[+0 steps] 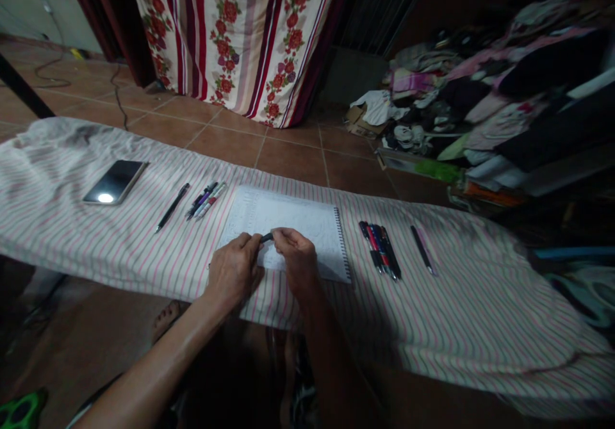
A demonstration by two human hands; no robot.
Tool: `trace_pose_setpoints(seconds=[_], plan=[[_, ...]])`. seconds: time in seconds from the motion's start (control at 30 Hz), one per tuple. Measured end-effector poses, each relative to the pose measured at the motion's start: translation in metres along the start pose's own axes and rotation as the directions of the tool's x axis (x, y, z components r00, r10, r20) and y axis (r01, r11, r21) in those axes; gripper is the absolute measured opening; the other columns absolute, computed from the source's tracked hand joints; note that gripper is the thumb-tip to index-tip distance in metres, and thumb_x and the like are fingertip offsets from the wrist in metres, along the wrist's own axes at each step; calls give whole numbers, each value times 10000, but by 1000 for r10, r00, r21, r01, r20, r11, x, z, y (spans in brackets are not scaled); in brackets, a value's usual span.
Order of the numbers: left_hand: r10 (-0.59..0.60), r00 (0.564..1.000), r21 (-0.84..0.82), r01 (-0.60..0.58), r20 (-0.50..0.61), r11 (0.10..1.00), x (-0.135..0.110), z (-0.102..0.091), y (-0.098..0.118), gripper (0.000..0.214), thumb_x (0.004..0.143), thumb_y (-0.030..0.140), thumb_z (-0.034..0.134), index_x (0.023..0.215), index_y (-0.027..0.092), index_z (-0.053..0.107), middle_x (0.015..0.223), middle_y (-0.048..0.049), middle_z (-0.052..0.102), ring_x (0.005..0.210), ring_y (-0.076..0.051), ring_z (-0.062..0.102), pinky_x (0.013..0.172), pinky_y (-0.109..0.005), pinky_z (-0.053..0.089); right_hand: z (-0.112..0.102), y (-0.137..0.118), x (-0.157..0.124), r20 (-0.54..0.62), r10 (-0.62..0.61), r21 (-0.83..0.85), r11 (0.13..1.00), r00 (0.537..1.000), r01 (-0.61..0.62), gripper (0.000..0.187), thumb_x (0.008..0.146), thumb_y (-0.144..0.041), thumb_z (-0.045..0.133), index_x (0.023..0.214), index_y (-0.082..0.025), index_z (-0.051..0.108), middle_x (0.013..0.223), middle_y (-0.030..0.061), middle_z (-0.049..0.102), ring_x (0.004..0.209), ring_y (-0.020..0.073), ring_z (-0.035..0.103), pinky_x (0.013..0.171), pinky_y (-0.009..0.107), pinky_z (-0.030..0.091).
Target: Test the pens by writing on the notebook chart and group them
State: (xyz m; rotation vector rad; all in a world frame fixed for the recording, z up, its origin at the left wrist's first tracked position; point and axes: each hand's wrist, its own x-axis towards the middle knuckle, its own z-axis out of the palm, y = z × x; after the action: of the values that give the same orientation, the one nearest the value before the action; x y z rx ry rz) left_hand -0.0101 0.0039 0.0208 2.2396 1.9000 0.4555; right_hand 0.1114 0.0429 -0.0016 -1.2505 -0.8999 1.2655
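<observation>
Over a spiral notebook [307, 221] with faint writing on its page, my two hands meet on a black pen [266, 237]. My left hand [235, 266] has its fingers closed round one end. The fingertips of my right hand [295, 250] pinch the other end. Only a short dark stretch of the pen shows between them; the rest is hidden by my fingers. Left of the notebook lie several pens [206, 200] in a group and a single black pen [173, 208]. On its right are several more pens [380, 250] side by side.
A striped cloth [480, 314] covers the long table. A phone [116, 181] with a bright reflection lies at the left. Farther right rest a dark pen [421, 250] and a pinkish pen [426, 250]. Beyond are a flowered curtain [250, 38] and heaped clothes [500, 83].
</observation>
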Motion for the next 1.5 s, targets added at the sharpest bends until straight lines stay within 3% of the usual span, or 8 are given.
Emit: trace_pose_setpoints(seconds=[0.13, 0.33, 0.6, 0.87, 1.07, 1.23, 1.37, 1.5], plan=[[-64, 998, -125, 64, 0, 990, 3, 3, 0, 328, 922, 282, 305, 1026, 179, 598, 835, -47, 613, 788, -169, 606, 669, -254, 418, 0, -2, -2, 67, 33, 38, 999, 997, -36, 211, 628, -334, 663, 772, -183, 687, 594, -40, 547, 562, 81, 440, 557, 219, 362], [-49, 999, -79, 47, -19, 996, 2, 4, 0, 324, 921, 288, 303, 1046, 198, 589, 854, -45, 606, 776, -166, 604, 645, -250, 412, 1, 1, 1, 54, 171, 157, 972, 984, -178, 335, 573, -434, 713, 777, -176, 650, 670, 0, 602, 593, 97, 527, 558, 229, 424], [-45, 999, -52, 46, 22, 998, 0, 2, 4, 298, 910, 265, 312, 1009, 213, 588, 849, -37, 603, 756, -160, 599, 625, -247, 404, -7, 2, 5, -8, 47, -64, 997, 999, -48, 236, 578, -396, 688, 627, -169, 646, 508, -36, 529, 489, 82, 409, 479, 225, 320], [-70, 997, -118, 68, -16, 991, 2, 7, 0, 318, 914, 276, 312, 1025, 181, 595, 835, -47, 612, 773, -166, 602, 651, -249, 416, -4, -2, 1, 82, 139, 79, 986, 987, -145, 338, 593, -396, 679, 871, -204, 679, 886, 29, 669, 677, 112, 543, 546, 212, 383], [-47, 999, -58, 48, 10, 997, 0, 3, 4, 303, 909, 269, 311, 1009, 203, 589, 840, -42, 595, 757, -161, 596, 626, -246, 406, -8, -1, 2, -3, 81, -144, 986, 997, -80, 300, 604, -462, 668, 574, -170, 608, 540, -20, 556, 465, 71, 378, 451, 223, 279], [-47, 999, -57, 49, 21, 997, 0, 3, 3, 303, 910, 277, 303, 969, 210, 593, 817, -38, 586, 737, -160, 592, 616, -249, 400, -8, 1, 4, 14, 30, -90, 996, 999, -28, 201, 573, -354, 666, 659, -173, 679, 542, -22, 563, 521, 98, 445, 485, 234, 302], [-62, 998, -74, 62, -8, 995, 1, 4, 2, 309, 912, 280, 304, 986, 203, 594, 829, -42, 593, 750, -163, 594, 620, -250, 398, -8, -2, 3, 53, 97, -27, 995, 994, -96, 323, 605, -390, 658, 867, -204, 691, 730, 9, 644, 643, 127, 536, 501, 221, 344], [-52, 999, -63, 52, 1, 997, 0, 3, 5, 302, 907, 273, 313, 997, 200, 592, 826, -43, 595, 740, -169, 594, 613, -258, 393, -9, -2, 2, 13, 111, -116, 987, 994, -108, 305, 616, -483, 661, 689, -187, 647, 616, -9, 593, 541, 102, 469, 467, 225, 305]])
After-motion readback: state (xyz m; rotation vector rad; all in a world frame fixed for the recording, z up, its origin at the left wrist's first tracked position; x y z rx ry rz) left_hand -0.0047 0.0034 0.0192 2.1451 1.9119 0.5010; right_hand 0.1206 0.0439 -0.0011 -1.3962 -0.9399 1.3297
